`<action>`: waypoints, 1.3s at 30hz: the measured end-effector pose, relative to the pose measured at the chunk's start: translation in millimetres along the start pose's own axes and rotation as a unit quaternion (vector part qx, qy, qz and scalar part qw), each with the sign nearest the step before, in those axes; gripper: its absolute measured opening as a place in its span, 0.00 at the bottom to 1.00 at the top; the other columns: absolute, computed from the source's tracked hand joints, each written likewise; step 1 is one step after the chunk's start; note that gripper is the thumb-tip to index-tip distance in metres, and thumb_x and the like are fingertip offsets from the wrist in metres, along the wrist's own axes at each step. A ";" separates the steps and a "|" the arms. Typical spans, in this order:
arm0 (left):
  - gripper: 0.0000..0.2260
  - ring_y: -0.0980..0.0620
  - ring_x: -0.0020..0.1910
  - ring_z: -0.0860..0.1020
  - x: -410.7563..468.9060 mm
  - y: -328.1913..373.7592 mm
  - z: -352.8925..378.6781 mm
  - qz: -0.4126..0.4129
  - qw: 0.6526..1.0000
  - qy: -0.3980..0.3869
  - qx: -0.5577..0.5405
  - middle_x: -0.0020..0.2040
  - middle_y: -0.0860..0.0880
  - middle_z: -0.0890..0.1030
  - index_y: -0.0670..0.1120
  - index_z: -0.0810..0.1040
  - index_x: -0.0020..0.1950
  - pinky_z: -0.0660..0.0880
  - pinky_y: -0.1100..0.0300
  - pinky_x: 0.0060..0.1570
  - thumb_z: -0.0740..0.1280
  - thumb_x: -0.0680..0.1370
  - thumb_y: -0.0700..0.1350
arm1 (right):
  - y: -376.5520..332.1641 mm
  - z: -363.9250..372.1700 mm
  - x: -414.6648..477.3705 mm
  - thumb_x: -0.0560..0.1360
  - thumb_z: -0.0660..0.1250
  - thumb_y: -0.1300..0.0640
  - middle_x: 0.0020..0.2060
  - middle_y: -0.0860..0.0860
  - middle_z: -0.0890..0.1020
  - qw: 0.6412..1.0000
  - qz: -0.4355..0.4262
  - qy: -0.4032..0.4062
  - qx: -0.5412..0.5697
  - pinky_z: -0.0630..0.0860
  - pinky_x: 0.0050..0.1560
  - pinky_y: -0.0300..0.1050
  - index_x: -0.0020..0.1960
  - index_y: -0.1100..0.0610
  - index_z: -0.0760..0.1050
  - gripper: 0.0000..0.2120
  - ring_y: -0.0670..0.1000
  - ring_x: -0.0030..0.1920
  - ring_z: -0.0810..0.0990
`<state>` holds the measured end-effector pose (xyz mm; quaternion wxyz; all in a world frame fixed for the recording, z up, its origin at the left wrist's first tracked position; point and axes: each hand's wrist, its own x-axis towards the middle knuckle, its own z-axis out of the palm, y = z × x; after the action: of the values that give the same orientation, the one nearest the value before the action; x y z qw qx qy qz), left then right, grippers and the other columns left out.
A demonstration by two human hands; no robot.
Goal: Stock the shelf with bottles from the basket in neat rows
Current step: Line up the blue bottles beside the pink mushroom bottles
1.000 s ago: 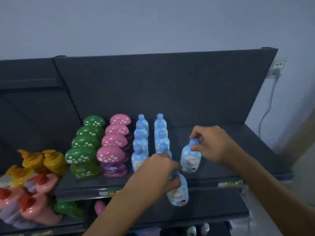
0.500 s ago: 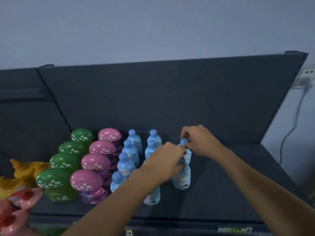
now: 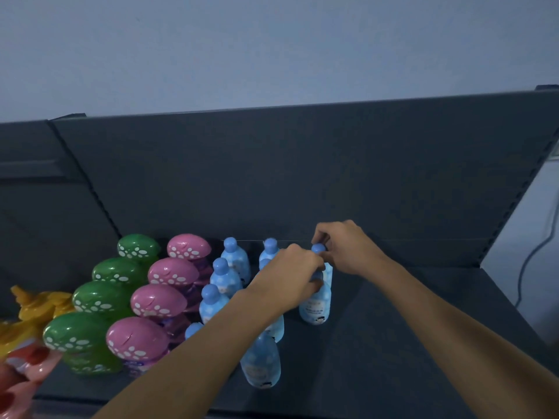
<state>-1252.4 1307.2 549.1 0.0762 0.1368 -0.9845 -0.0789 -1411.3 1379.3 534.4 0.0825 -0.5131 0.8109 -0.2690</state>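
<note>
On shelf point(image 3: 393, 328) | 4 green point(image 3: 99, 300), 4 pink point(image 3: 157, 300), 10 blue bottles point(image 3: 225, 279) | left hand point(image 3: 290, 276), right hand point(image 3: 348, 249) each grip one

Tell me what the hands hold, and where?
The right hand pinches the back bottle by its cap; the left hand grips the front bottle by its top.

The light is dim and flat with a cool bluish cast. The pale wall point(image 3: 272, 40) across the upper frame is the brightest, evenly lit area. Soft, faint shadows pool on the dark shelf point(image 3: 393, 343) around the blue bottles point(image 3: 261, 362). Wide-angle distortion bends the shelf's lines toward the edges. The pink and red bottles point(image 3: 21, 379) at lower left are blurred.
</note>
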 end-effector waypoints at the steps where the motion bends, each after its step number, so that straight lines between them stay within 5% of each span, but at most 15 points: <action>1: 0.15 0.48 0.35 0.74 1.8 -2.0 0.9 -0.001 1.000 0.004 -0.005 0.31 0.50 0.72 0.52 0.64 0.31 0.75 0.50 0.38 0.65 0.76 0.44 | 0.4 0.6 1.1 0.70 0.77 0.58 0.40 0.44 0.82 1.000 -0.001 0.001 0.000 0.83 0.44 0.47 0.43 0.49 0.77 0.10 0.45 0.41 0.82; 11: 0.10 0.51 0.36 0.74 6.5 -8.3 6.5 -0.019 0.999 0.010 -0.026 0.33 0.51 0.74 0.51 0.71 0.35 0.77 0.50 0.42 0.66 0.76 0.46 | 0.2 3.6 3.6 0.71 0.76 0.59 0.38 0.44 0.81 1.000 0.001 0.017 0.011 0.83 0.43 0.47 0.42 0.50 0.78 0.08 0.44 0.40 0.81; 15: 0.05 0.52 0.40 0.76 4.7 -9.2 9.2 -0.017 0.999 0.013 -0.030 0.36 0.52 0.77 0.49 0.81 0.46 0.78 0.51 0.45 0.66 0.77 0.48 | -1.1 5.6 5.7 0.71 0.76 0.60 0.37 0.44 0.82 1.000 0.001 0.018 0.018 0.83 0.43 0.49 0.41 0.50 0.78 0.08 0.46 0.40 0.82; 23: 0.08 0.51 0.41 0.76 1.8 -8.7 12.3 -0.030 0.999 0.026 -0.018 0.37 0.52 0.75 0.52 0.71 0.41 0.77 0.51 0.41 0.66 0.78 0.51 | -3.2 9.1 7.1 0.70 0.75 0.62 0.39 0.44 0.82 0.999 0.003 0.027 0.022 0.83 0.44 0.46 0.43 0.51 0.78 0.08 0.44 0.40 0.82; 29: 0.11 0.51 0.42 0.77 -3.6 -11.2 12.5 -0.029 0.997 0.052 -0.044 0.40 0.51 0.78 0.50 0.77 0.56 0.78 0.50 0.46 0.66 0.78 0.54 | -4.1 10.7 7.5 0.70 0.75 0.61 0.38 0.44 0.83 0.999 0.003 0.027 0.028 0.83 0.44 0.47 0.43 0.49 0.78 0.09 0.44 0.40 0.82; 36: 0.12 0.54 0.35 0.75 -30.8 -28.2 -20.2 -0.031 0.992 0.115 -0.051 0.37 0.53 0.76 0.51 0.73 0.40 0.71 0.59 0.39 0.63 0.78 0.56 | -25.0 2.7 -1.9 0.74 0.73 0.46 0.53 0.44 0.82 0.996 0.017 0.040 -0.080 0.78 0.50 0.44 0.61 0.48 0.78 0.17 0.46 0.52 0.80; 39: 0.11 0.53 0.39 0.78 -49.1 -41.6 -33.9 -0.032 0.990 0.132 -0.040 0.40 0.53 0.78 0.49 0.77 0.43 0.76 0.56 0.43 0.64 0.77 0.55 | -47.8 -4.9 -14.6 0.76 0.70 0.46 0.56 0.46 0.80 0.989 0.014 0.082 -0.123 0.77 0.53 0.46 0.64 0.49 0.76 0.18 0.49 0.59 0.77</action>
<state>-1189.2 1276.9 568.6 0.2086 0.1739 -0.9570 -0.1019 -1369.0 1378.1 561.4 -0.0444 -0.4844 0.8488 -0.2072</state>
